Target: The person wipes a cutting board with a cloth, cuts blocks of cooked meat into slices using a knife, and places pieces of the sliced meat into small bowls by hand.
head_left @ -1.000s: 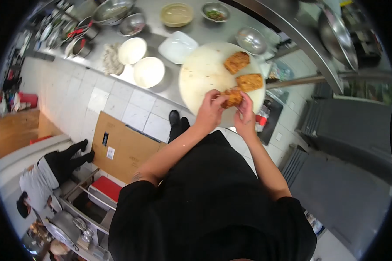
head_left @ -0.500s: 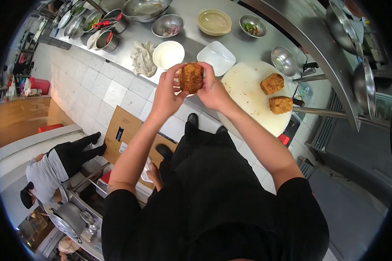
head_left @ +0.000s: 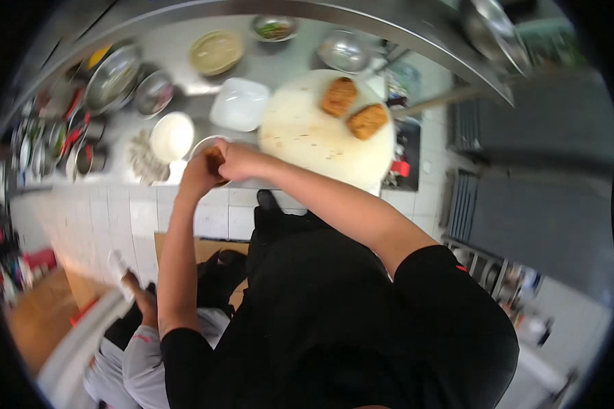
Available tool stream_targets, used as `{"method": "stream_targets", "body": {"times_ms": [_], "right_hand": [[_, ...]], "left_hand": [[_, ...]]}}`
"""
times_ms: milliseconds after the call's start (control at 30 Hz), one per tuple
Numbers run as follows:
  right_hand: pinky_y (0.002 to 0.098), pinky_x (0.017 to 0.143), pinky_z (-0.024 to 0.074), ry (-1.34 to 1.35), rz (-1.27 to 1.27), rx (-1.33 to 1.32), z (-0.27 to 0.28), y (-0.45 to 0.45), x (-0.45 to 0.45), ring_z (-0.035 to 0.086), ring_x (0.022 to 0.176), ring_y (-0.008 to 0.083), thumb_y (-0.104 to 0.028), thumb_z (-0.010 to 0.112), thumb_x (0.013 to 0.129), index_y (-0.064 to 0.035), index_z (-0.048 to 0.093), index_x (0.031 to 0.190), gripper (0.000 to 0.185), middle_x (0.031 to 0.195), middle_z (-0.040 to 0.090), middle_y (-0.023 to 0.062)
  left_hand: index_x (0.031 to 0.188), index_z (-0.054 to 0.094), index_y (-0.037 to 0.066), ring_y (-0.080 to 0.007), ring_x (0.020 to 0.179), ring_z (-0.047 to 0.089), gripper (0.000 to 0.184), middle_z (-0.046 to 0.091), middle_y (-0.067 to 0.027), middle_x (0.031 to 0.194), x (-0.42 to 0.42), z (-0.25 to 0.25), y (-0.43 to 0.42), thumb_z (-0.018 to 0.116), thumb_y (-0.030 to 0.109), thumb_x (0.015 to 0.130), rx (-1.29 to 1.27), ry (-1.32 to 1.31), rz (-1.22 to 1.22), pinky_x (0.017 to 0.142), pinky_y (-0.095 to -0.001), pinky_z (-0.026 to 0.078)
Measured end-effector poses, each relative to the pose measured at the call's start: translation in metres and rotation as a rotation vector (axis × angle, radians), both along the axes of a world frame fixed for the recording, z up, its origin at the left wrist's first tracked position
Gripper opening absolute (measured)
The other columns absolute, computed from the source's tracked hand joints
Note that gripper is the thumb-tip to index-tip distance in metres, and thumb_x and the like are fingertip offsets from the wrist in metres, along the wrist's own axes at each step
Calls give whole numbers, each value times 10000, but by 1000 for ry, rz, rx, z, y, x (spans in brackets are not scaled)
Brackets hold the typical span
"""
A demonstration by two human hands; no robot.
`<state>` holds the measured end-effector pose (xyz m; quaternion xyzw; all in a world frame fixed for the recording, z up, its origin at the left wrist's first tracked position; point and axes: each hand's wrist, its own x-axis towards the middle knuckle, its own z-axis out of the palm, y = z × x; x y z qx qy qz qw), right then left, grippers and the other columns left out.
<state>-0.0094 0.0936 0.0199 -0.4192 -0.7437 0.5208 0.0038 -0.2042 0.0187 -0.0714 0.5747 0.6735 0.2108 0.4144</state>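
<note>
My left hand [head_left: 198, 176] and my right hand [head_left: 243, 162] are close together at the counter's front edge, fingers closed around a fried golden-brown block [head_left: 215, 159]. Its kind is unclear, perhaps tofu or bread, and fingers cover most of it. Right beneath it is a light-rimmed bowl [head_left: 203, 143]; whether the block touches the bowl is hidden. Two similar fried blocks, one [head_left: 339, 97] behind the other [head_left: 367, 121], lie on the round white cutting board [head_left: 300, 160] to the right, among brown crumbs. Motion blurs the view somewhat.
A white square dish [head_left: 240, 104], a white round bowl [head_left: 172, 137] and a crumpled cloth [head_left: 145, 158] are near my hands. Metal bowls and pots line the counter. A steel shelf [head_left: 361, 20] overhangs the back. A person in a grey shirt [head_left: 145, 371] is close at my left.
Both hands have brought the fried block leftward and down over a bowl at the counter edge. My view has turned right. The person in grey now appears much closer.
</note>
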Motion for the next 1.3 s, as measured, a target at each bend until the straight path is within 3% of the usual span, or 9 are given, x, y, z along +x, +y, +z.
{"method": "stream_targets", "body": {"times_ms": [167, 333, 433, 533, 700, 767, 833, 967, 1300], "right_hand": [[378, 840, 634, 306, -349, 209, 44, -23, 218, 800, 909, 218, 8, 640, 1026, -52, 719, 1322, 312, 1033, 816, 151], [540, 832, 602, -525, -617, 686, 15, -41, 387, 747, 1003, 441, -180, 672, 1006, -50, 726, 1159, 208, 997, 778, 203], [548, 886, 599, -262, -543, 270, -45, -32, 412, 743, 997, 467, -197, 682, 1000, -24, 719, 1171, 246, 1026, 779, 240], [545, 876, 592, -290, -603, 388, -91, -24, 418, 750, 987, 467, -183, 671, 995, -29, 737, 1144, 224, 1025, 777, 268], [516, 823, 605, -260, -587, 390, 28, -31, 417, 759, 884, 462, -165, 710, 979, -26, 785, 1068, 181, 937, 767, 272], [333, 657, 607, -206, -660, 307, 106, -49, 430, 783, 732, 209, -131, 731, 1024, 23, 780, 1169, 218, 915, 805, 137], [268, 636, 589, -128, -807, 361, 184, -81, 444, 763, 753, 135, -122, 741, 1048, 34, 782, 1166, 200, 903, 790, 98], [273, 665, 636, 73, -1168, 414, 244, -154, 483, 774, 726, 169, -76, 781, 1035, 49, 693, 1031, 153, 939, 771, 126], [389, 690, 688, 564, -1380, -125, -16, -193, 411, 805, 758, 272, -138, 723, 1077, -43, 609, 1139, 161, 1019, 736, 126]], "left_hand": [[1405, 652, 6, -453, 1133, 739, 506, 775, -261, 1207, 9, 38, 3, 737, 77, 912, 64, 426, 4, 961, -528, 600], [1396, 733, 99, -422, 1146, 730, 418, 754, -208, 1296, 117, 86, 61, 736, 132, 979, 383, 208, -68, 985, -482, 596], [1383, 749, 93, -379, 1182, 717, 396, 722, -198, 1352, 208, 112, 124, 734, 123, 988, 453, -63, -291, 986, -435, 595], [1391, 743, 91, -358, 1211, 713, 388, 699, -193, 1389, 248, 99, 182, 721, 129, 1006, 576, 18, -383, 955, -432, 605], [1359, 740, 73, -377, 1239, 684, 364, 706, -189, 1342, 298, 120, 171, 727, 158, 1006, 500, 39, -435, 1031, -451, 566], [1432, 647, 41, -397, 1265, 645, 508, 670, -203, 1338, 321, 117, 146, 790, 193, 969, 563, 231, -543, 1072, -455, 536], [1470, 583, 34, -415, 1256, 628, 610, 638, -208, 1342, 349, 114, 119, 816, 182, 927, 539, 334, -507, 1075, -467, 532], [1494, 469, 33, -438, 1251, 601, 777, 582, -225, 1370, 344, 90, 107, 858, 117, 827, 591, 353, -436, 1069, -489, 532], [1352, 598, 71, -444, 1293, 601, 574, 592, -213, 1474, 215, 85, 11, 866, 144, 849, 617, 195, -446, 1088, -509, 526]]}}
